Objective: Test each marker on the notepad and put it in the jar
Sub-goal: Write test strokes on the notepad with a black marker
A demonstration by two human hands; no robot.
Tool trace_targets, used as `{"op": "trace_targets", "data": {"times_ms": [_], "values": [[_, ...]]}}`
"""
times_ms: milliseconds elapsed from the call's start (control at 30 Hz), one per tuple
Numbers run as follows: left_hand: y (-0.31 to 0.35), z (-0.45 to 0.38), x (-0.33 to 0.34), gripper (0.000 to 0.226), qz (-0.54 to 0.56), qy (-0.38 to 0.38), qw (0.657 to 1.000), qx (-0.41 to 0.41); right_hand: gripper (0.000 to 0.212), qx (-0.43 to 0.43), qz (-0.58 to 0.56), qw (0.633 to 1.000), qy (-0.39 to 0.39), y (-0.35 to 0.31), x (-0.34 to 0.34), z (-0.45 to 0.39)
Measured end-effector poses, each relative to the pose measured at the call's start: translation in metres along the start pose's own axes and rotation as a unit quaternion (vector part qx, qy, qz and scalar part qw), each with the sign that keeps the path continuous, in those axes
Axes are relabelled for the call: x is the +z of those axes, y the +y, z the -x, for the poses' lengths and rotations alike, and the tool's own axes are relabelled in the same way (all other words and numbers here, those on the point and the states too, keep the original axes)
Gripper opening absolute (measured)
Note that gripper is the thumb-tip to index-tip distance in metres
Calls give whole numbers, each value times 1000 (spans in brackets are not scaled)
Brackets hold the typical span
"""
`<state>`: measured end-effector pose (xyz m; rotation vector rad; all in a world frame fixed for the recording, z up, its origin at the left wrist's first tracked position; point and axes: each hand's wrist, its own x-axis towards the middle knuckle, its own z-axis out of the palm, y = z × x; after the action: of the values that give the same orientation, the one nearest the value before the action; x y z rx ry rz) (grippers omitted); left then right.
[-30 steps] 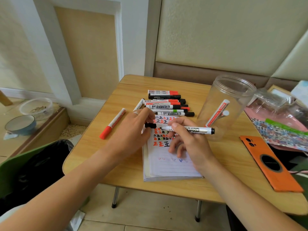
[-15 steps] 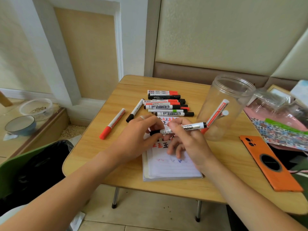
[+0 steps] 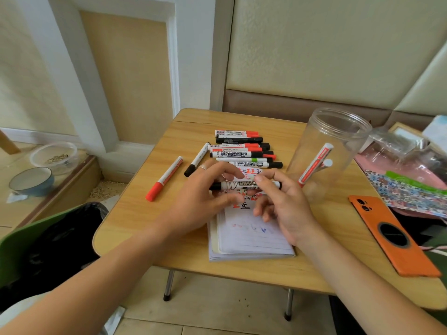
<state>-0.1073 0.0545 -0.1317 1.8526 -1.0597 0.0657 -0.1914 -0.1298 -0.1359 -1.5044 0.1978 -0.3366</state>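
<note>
A white whiteboard marker (image 3: pixel 238 185) with a black cap lies level above the notepad (image 3: pixel 251 238). My left hand (image 3: pixel 203 201) curls its fingers and thumb round the capped left end. My right hand (image 3: pixel 285 206) pinches the barrel near its right end. The notepad's top lines carry red and black test strokes, partly hidden by my hands. The clear plastic jar (image 3: pixel 338 131) stands to the right with one red marker (image 3: pixel 314 164) leaning inside. Several markers (image 3: pixel 242 151) lie in a pile behind the notepad.
A loose red-capped marker (image 3: pixel 164 178) and a black-capped one (image 3: pixel 197 163) lie left of the pile. An orange phone (image 3: pixel 391 235) lies at the table's (image 3: pixel 150 226) right front. Bags and clutter sit beyond the jar. A green chair with black cloth (image 3: pixel 48 238) is at the left.
The cap went onto the marker's left end as my hands pushed together. The marker tilted up toward the jar, then came back level over the notepad.
</note>
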Motion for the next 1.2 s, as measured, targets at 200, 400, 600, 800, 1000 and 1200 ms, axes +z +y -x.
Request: {"op": "trace_targets", "data": {"times_ms": [200, 400, 600, 800, 1000, 1200], "values": [[-5, 1, 7, 25, 52, 18, 998, -37, 12, -24, 43, 999, -23, 0, 3, 4], [-12, 2, 9, 16, 75, 13, 996, -50, 19, -15, 61, 998, -20, 4, 2, 2], [-15, 4, 10, 14, 74, 18, 996, -50, 19, -11, 74, 997, -24, 5, 3, 2], [-10, 0, 4, 19, 36, -11, 998, -59, 4, -10, 82, 996, -32, -3, 4, 3], [-23, 1, -2, 59, -209, -57, 975, -49, 19, -118, 122, 986, -2, -31, 4, 0], [-25, 10, 11, 49, -292, -104, 948, -77, 25, -313, 228, 904, 178, -84, -12, -6]]}}
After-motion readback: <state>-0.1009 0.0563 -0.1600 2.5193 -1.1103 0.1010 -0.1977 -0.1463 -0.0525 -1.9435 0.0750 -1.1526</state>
